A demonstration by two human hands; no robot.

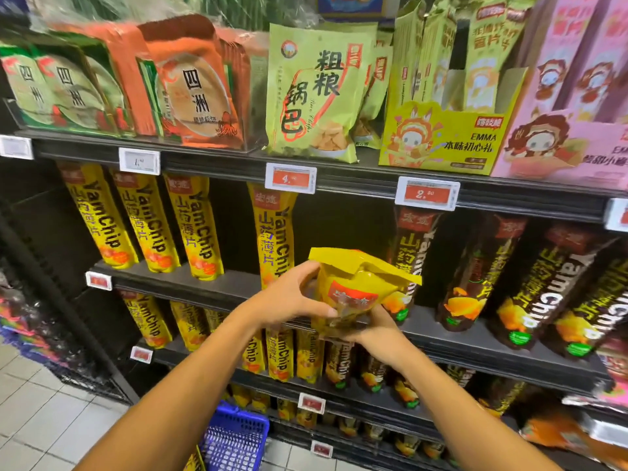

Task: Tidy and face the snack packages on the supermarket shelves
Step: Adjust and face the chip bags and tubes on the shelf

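Yellow snack bag (353, 290) pinched between left hand (292, 297) fingers above, right hand (377, 329) fingers beneath.

We're in a supermarket aisle: black shelves (339, 185) packed with snack packages (200, 229), price tags (290, 178) clipped along their front edges, a blue shopping basket (234, 436) below the shelves on tiled floor (51, 419).

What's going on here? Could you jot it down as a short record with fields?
place: supermarket snack shelves
held item: yellow YamChip pack
left hand: grips the pack's left side
right hand: holds it from below
shelf behind: yellow packs to the left, dark packs to the right
gap: beside the lone yellow pack
floor: blue basket
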